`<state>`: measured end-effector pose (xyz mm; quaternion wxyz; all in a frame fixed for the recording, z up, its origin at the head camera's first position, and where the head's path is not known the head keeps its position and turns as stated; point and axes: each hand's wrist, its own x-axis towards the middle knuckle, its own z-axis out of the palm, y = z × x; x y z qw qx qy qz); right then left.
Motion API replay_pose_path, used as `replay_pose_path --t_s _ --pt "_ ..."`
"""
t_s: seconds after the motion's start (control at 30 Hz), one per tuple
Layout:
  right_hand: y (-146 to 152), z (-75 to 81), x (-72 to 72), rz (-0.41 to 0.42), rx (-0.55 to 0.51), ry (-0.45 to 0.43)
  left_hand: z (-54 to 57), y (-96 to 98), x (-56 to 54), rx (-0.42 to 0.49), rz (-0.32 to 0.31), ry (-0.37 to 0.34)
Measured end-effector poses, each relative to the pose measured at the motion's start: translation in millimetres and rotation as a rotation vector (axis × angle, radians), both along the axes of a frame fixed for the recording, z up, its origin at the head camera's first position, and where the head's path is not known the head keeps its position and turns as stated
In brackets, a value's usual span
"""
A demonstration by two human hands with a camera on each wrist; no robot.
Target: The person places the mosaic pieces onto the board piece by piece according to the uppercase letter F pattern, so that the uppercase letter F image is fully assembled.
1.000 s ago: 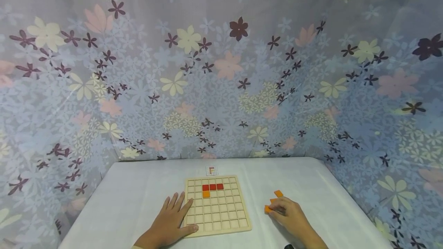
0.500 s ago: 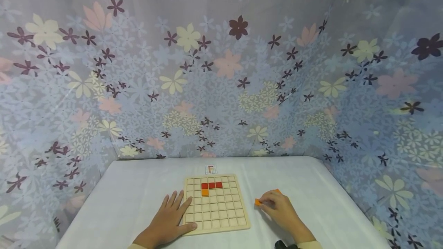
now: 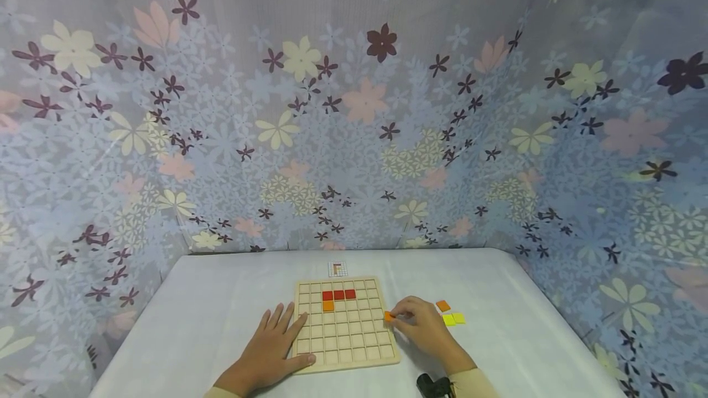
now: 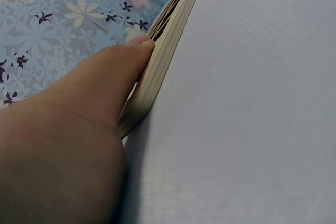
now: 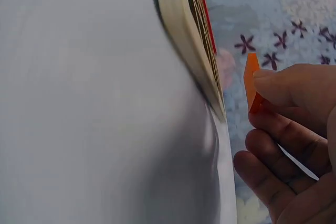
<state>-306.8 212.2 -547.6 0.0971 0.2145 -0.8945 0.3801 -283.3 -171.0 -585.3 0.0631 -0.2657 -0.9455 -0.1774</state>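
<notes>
A wooden grid board (image 3: 345, 366) lies on the white table. In its upper part sits a row of red tiles (image 3: 338, 295), with one orange tile (image 3: 329, 306) under the leftmost. My left hand (image 3: 271, 349) rests with spread, straight fingers on the board's left edge; its thumb (image 4: 126, 59) lies over the frame in the left wrist view. My right hand (image 3: 423, 324) pinches an orange square tile (image 5: 251, 83) between thumb and fingers. In the head view this tile overlaps the board's right edge, and the right wrist view shows it raised above the table.
Right of the right hand lie another orange tile (image 3: 443, 305) and yellow tiles (image 3: 449, 319). A small printed pattern card (image 3: 337, 269) is behind the board. A black device (image 3: 434, 386) is at the right wrist. Floral curtain (image 3: 354, 140) surrounds the table.
My right hand has picked up an orange tile from the pile and carried it left to the board's right edge. The yellow tiles have come into sight. My left hand stays put.
</notes>
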Motion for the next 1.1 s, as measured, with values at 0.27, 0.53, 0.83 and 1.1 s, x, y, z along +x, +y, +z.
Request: replay_pose_path --t_s 0.27,0.53,0.83,1.1 --pt "-40 5.8 -8.8 0.143 0.014 0.011 8.6 -0.1 1.6 0.001 -0.01 -0.035" --pt "-76 11.6 -26.3 0.192 0.102 -0.005 2.8 -0.5 -0.8 0.022 -0.027 -0.026" --pt "-105 12.4 -32.6 0.181 0.14 -0.025 8.7 0.8 2.1 -0.03 -0.009 -0.047" --pt "-128 5.4 -31.2 0.193 0.169 0.017 4.4 -1.5 0.2 -0.04 -0.002 -0.027"
